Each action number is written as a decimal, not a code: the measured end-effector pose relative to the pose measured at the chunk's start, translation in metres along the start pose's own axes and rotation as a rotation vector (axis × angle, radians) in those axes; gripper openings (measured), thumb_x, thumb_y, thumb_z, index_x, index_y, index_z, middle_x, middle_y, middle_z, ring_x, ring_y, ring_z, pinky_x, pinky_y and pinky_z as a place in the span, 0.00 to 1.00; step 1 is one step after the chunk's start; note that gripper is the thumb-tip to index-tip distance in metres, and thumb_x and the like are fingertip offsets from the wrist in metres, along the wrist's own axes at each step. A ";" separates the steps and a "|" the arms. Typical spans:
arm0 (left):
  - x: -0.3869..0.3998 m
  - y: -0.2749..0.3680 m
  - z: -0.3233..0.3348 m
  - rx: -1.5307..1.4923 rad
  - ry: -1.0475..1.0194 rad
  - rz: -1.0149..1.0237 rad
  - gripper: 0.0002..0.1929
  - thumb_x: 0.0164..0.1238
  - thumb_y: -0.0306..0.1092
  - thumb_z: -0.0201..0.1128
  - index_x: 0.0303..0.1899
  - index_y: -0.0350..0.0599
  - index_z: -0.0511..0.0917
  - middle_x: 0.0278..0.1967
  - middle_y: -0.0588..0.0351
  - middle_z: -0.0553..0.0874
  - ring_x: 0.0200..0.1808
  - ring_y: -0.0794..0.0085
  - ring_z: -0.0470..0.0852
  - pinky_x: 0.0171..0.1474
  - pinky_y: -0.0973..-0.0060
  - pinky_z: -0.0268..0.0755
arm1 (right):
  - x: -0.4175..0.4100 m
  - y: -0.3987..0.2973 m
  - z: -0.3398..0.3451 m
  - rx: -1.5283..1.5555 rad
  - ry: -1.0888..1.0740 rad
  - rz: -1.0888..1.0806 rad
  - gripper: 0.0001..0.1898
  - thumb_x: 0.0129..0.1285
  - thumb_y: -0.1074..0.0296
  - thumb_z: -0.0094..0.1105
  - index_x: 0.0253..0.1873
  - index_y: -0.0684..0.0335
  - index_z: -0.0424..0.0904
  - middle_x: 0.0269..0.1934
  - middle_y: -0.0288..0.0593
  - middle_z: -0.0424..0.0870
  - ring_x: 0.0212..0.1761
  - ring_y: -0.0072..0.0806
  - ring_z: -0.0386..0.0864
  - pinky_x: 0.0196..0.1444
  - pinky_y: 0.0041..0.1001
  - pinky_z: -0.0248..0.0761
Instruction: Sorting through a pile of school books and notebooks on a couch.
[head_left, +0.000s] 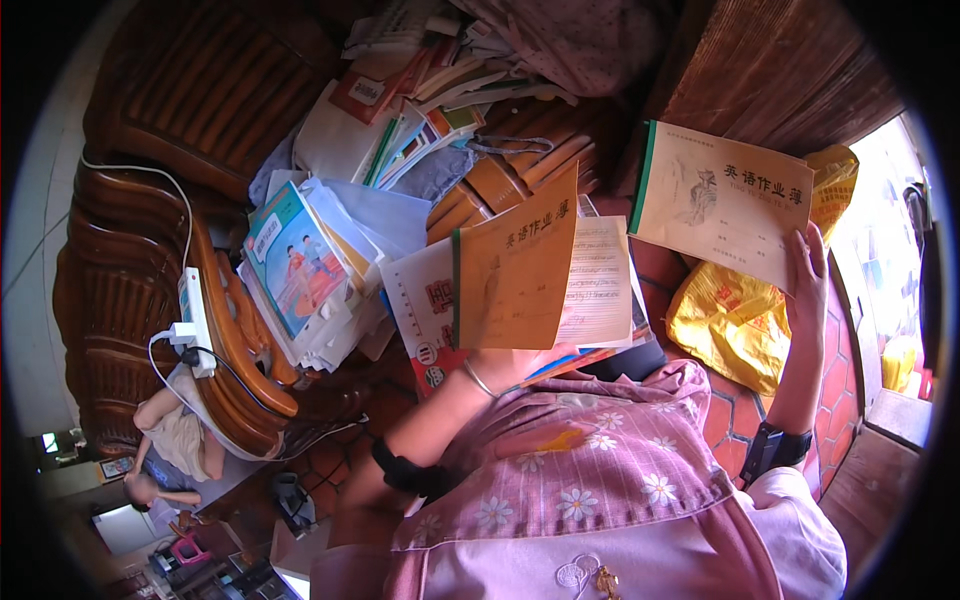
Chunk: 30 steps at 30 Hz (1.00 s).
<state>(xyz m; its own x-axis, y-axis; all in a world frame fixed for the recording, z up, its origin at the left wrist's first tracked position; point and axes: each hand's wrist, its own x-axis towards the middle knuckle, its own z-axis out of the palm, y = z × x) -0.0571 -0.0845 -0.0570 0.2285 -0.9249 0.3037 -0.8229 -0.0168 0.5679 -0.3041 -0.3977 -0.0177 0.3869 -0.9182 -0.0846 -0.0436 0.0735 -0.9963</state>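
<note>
My right hand (808, 262) grips the right edge of a tan exercise book (720, 195) with a green spine, held up at the right. Near the middle, my left hand (517, 364) is under and against a stack of books at my lap. On that stack, a second tan exercise book (514, 270) has its cover partly lifted, and a page with handwriting (600, 285) shows beside it. A larger book with a white and red cover (416, 300) lies beneath. The fingers of my left hand are mostly hidden by the tan cover.
Left of the stack, a pile of books and papers (296, 259) rests on a carved wooden seat. More books (427, 142) lie behind. A yellow plastic bag (727, 322) sits on the tiled floor. A power strip (196, 322) with cords is on the armrest. Another person (169, 442) is at the lower left.
</note>
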 end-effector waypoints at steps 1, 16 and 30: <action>0.000 0.000 0.001 0.006 -0.002 0.003 0.20 0.46 0.40 0.73 0.41 0.41 0.82 0.49 0.50 0.79 0.56 0.56 0.75 0.59 0.62 0.66 | -0.001 -0.001 0.002 0.008 0.013 -0.001 0.13 0.71 0.68 0.47 0.57 0.64 0.68 0.47 0.40 0.75 0.46 0.19 0.75 0.46 0.20 0.71; 0.010 0.004 -0.022 -0.227 0.012 -0.120 0.05 0.53 0.27 0.66 0.31 0.40 0.79 0.40 0.53 0.83 0.48 0.60 0.80 0.56 0.66 0.68 | -0.004 -0.004 0.007 0.019 0.017 0.001 0.13 0.71 0.67 0.47 0.57 0.64 0.68 0.47 0.40 0.75 0.46 0.19 0.74 0.47 0.20 0.70; -0.065 -0.035 -0.093 -0.981 0.579 -0.610 0.19 0.59 0.20 0.55 0.53 0.32 0.71 0.50 0.55 0.79 0.53 0.73 0.76 0.58 0.75 0.65 | 0.002 0.002 -0.003 -0.004 -0.023 -0.053 0.12 0.70 0.67 0.49 0.55 0.63 0.69 0.44 0.38 0.77 0.43 0.17 0.75 0.44 0.19 0.71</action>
<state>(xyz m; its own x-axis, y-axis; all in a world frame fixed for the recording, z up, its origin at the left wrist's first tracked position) 0.0056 0.0113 -0.0253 0.8239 -0.5639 -0.0566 0.1607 0.1366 0.9775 -0.3060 -0.4006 -0.0203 0.4097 -0.9116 -0.0323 -0.0262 0.0236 -0.9994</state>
